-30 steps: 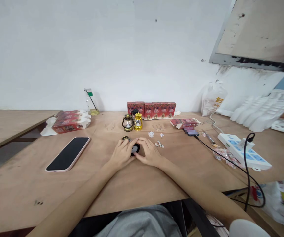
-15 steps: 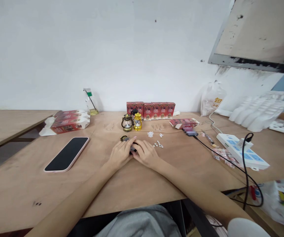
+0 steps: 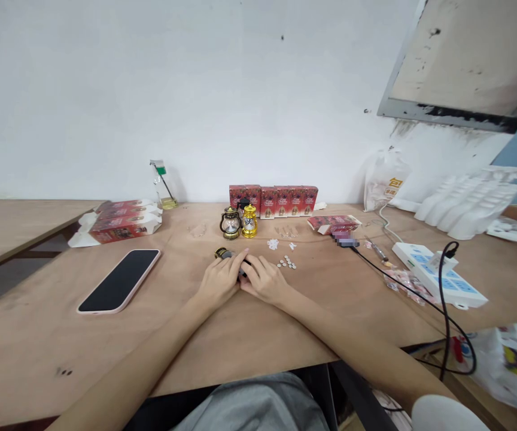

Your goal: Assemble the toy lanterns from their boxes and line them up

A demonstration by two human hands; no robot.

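Both your left hand (image 3: 219, 280) & right hand (image 3: 265, 280) pinch the small dark lantern part (image 3: 242, 270); slip, and it'd scatter the button cells (image 3: 287, 263) nearby.

Head-worn view, facing forward and down, table (image 3: 61, 335) near, wall (image 3: 151, 90) beyond

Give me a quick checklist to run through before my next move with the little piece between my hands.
1. Both hands on the small dark part: ok, left hand and right hand close around it.
2. Part seen clearly: cannot tell, fingers hide most of it.
3. Small round discs near the right hand: ok.
4. Two finished lanterns upright behind the hands: ok.
5. Phone lying apart from the hands: ok.
6. Black cable away from the hands: ok.
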